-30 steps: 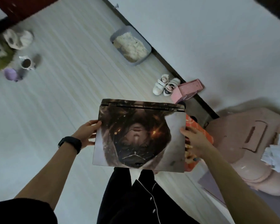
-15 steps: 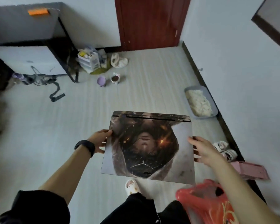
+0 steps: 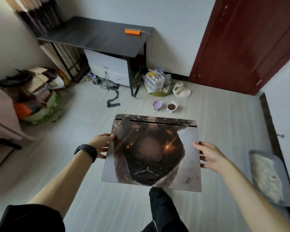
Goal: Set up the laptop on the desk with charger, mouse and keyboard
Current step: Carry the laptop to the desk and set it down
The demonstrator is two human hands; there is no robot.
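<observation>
I carry a closed laptop (image 3: 152, 151) with a dark printed picture on its lid, held flat above the floor in front of me. My left hand (image 3: 101, 144) grips its left edge, thumb on top. My right hand (image 3: 208, 154) grips its right edge, thumb on the lid and fingers underneath. The dark desk (image 3: 97, 36) stands against the far wall, ahead and to the left, with an orange block (image 3: 132, 31) and a thin cable on its right end. No charger, mouse or keyboard is plainly visible.
A white cabinet (image 3: 109, 67) sits under the desk. Cables (image 3: 113, 99) lie on the floor in front. Small drawers (image 3: 155, 81), a purple bowl (image 3: 157, 104) and a white bowl (image 3: 172, 107) stand near the red door (image 3: 241, 44). A grey tray (image 3: 268, 178) lies right, piled bags (image 3: 37, 97) left.
My view has swung left and up across the room, bringing the desk into full sight ahead. The laptop stays held in both hands the same way.
</observation>
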